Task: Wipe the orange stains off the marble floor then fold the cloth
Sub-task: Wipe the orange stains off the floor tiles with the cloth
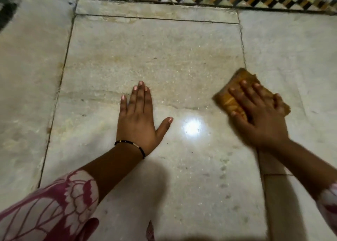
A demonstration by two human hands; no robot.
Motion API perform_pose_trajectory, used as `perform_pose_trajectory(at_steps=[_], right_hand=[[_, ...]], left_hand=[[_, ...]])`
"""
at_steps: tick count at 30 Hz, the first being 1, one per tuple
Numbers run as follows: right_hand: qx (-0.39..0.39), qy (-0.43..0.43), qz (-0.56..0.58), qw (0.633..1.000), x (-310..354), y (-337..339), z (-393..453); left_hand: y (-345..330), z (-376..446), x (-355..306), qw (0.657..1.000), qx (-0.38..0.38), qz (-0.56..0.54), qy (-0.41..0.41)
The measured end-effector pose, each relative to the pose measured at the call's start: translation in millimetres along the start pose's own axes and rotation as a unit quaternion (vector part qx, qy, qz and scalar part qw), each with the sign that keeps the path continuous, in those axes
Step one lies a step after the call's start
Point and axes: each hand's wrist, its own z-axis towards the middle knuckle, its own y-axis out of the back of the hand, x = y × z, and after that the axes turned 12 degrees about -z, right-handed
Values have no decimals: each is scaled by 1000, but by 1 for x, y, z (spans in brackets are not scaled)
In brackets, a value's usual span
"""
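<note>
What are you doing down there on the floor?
A person is cleaning the marble floor. The right hand presses an orange cloth flat against the floor, fingers spread over it, and looks blurred as if mid-wipe. The left hand rests flat on the marble, propping the person up. The cloth looks bunched or folded under the hand. A bright light reflection shines between the hands. Faint yellowish patches show on the marble, so the wiping does not look finished yet.

Left hand [137, 120] flat on marble floor [145, 49], right hand [259, 116] pressing orange cloth [242, 80].
</note>
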Motion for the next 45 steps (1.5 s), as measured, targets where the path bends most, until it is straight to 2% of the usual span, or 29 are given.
perform_pose_trajectory(at_steps=[3, 5, 7, 10, 12, 14, 16, 18, 21, 24, 27, 30, 32, 35, 40, 42, 45], right_hand=[[-6, -87, 22, 996, -11, 8, 59], [7, -113, 28, 993, 3, 13, 99], [8, -66, 22, 998, 22, 16, 105], [-10, 56, -2, 998, 44, 10, 48], [-2, 101, -21, 995, 35, 5, -1], [12, 112, -54, 992, 4, 4, -31], [32, 78, -96, 992, -27, 10, -29], [45, 21, -86, 995, -38, 15, 2], [39, -46, -32, 998, -9, 17, 83], [20, 16, -50, 998, 63, 20, 130], [-22, 158, -59, 985, 121, 17, 98], [-33, 223, -45, 973, 105, 10, 39], [-18, 198, -44, 979, 75, 10, 38], [-7, 114, -35, 993, 54, 19, 95], [1, 12, -21, 1000, 122, 32, 204], [-3, 50, -36, 998, 170, 35, 211], [-24, 215, -61, 974, 214, 35, 176]], left_hand=[[2, -1, -2, 1000, 2, 2, 1], [0, -1, 0, 1000, 5, 1, 5], [1, -2, -2, 1000, 9, 5, 1], [2, -1, -1, 1000, 7, 0, 0], [1, 0, 1, 1000, 5, -2, -2], [0, -1, 1, 1000, 5, -3, -6], [-1, -1, 2, 1000, 0, -5, -7], [-1, -1, 0, 1000, -2, -7, -6], [0, -2, 0, 1000, -1, -12, -1], [4, 0, 1, 999, 6, -34, -1], [15, -4, 15, 995, 26, -95, -14], [33, -20, 59, 997, 33, -61, -23], [41, -33, 90, 999, 25, -12, 18], [41, -42, 103, 998, 26, -17, 58], [38, -43, 100, 998, 7, -13, 58], [39, -42, 99, 998, 1, -20, 55], [41, -44, 98, 997, -11, -29, 73]])
